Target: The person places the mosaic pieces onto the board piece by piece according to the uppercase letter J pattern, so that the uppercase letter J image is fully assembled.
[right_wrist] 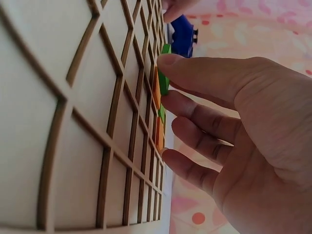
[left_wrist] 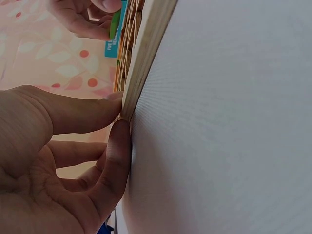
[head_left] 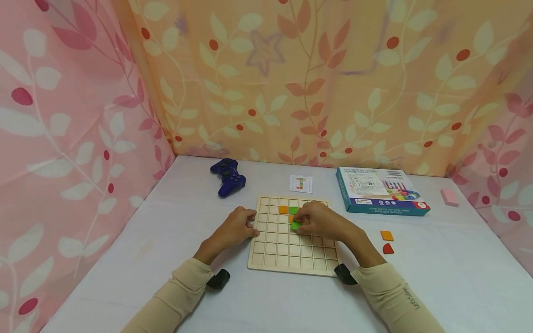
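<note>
A wooden grid board (head_left: 276, 262) lies on the white table. At its left edge, my left hand (head_left: 235, 227) holds the rim between thumb and fingers, as the left wrist view shows close up. My right hand (head_left: 322, 220) pinches a green square tile (right_wrist: 165, 73) between thumb and index finger, tilted over the board's upper middle cells. An orange tile (head_left: 283, 210) and a green tile (head_left: 294, 210) sit side by side in an upper row. Another orange tile (head_left: 291, 219) shows below that green one, partly hidden by the right fingers.
Right of the board lie a loose orange square (head_left: 387, 236) and a red quarter-round piece (head_left: 388, 249). Behind the board are a small pattern card (head_left: 300, 183), a blue game controller (head_left: 228, 178) and a flat teal box (head_left: 387, 207). A pink block (head_left: 449, 197) lies far right.
</note>
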`<state>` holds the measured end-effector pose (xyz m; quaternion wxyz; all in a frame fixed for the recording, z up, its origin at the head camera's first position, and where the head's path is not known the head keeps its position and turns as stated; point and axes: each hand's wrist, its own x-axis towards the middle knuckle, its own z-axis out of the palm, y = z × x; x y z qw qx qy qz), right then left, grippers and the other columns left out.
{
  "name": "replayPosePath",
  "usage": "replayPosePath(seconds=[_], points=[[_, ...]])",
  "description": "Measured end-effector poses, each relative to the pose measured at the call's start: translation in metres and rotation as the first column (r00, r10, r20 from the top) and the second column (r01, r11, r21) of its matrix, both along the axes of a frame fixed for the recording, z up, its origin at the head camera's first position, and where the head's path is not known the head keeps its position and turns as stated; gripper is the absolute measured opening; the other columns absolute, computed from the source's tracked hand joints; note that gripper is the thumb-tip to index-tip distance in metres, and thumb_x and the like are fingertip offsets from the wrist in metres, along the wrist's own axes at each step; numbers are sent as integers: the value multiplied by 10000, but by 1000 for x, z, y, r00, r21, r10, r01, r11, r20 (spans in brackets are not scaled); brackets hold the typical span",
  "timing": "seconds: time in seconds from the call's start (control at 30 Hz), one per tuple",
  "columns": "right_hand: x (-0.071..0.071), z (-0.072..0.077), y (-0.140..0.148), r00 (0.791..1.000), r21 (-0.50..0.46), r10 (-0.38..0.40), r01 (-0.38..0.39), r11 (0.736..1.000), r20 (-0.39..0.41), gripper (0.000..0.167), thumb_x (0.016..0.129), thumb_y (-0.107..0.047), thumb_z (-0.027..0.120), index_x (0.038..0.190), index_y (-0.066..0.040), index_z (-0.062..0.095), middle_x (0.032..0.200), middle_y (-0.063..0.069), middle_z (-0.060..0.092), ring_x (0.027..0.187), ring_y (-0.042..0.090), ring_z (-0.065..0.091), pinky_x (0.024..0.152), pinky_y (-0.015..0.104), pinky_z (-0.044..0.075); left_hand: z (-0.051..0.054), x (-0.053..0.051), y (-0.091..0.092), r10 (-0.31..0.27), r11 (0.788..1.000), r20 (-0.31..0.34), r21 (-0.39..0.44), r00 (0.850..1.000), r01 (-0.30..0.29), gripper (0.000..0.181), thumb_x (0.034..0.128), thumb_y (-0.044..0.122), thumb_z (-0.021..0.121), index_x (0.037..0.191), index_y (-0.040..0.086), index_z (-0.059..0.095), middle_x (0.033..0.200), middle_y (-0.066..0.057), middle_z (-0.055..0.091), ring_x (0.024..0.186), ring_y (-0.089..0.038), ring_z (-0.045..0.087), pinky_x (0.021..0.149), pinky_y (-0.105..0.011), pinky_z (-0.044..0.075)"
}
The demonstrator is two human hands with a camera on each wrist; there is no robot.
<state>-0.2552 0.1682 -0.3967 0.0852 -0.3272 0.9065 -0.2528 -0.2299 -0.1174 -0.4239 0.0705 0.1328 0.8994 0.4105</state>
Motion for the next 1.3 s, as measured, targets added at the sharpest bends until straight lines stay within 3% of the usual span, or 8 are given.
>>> replayPosePath(seconds=[0.33, 0.8, 1.1, 1.3], points=[[2, -1, -5, 999, 28, 7, -6, 1000, -31, 224, 905, -177, 850, 1112, -94, 825, 1069, -5, 752, 1026, 193, 573, 942, 407, 479, 0, 0, 0, 3, 1000, 6, 9, 1000, -4, 623, 850, -28, 843, 1405, -148, 586, 1173, -175, 631, 927, -196, 578, 834, -355, 524], [1, -2, 1, 999, 2, 32, -32, 999, 15, 234, 917, -168, 834, 1140, -98, 825, 1079, -3, 753, 1006, 191, 592, 927, 388, 509, 1, 1, 1, 12, 1000, 9, 13, 1000, -12, 627, 848, -32, 839, 1407, -152, 583, 1170, -170, 635, 923, -197, 581, 834, -361, 527], [7, 3, 26, 993, -45, -74, 78, 996, 87, 263, 933, -177, 812, 1185, -101, 807, 1048, -26, 727, 973, 194, 585, 867, 342, 510, 2, 1, 1, 8, 1000, 5, 5, 1000, -8, 626, 846, -27, 848, 1402, -151, 588, 1156, -170, 633, 908, -199, 568, 821, -355, 512], [15, 4, 56, 990, -44, -115, 119, 992, 78, 291, 936, -188, 816, 1206, -81, 787, 1029, -36, 717, 945, 165, 600, 821, 292, 524, 0, 0, 0, 7, 1000, 10, 7, 1000, -7, 631, 850, -18, 845, 1409, -148, 583, 1144, -160, 623, 916, -201, 573, 826, -357, 517]])
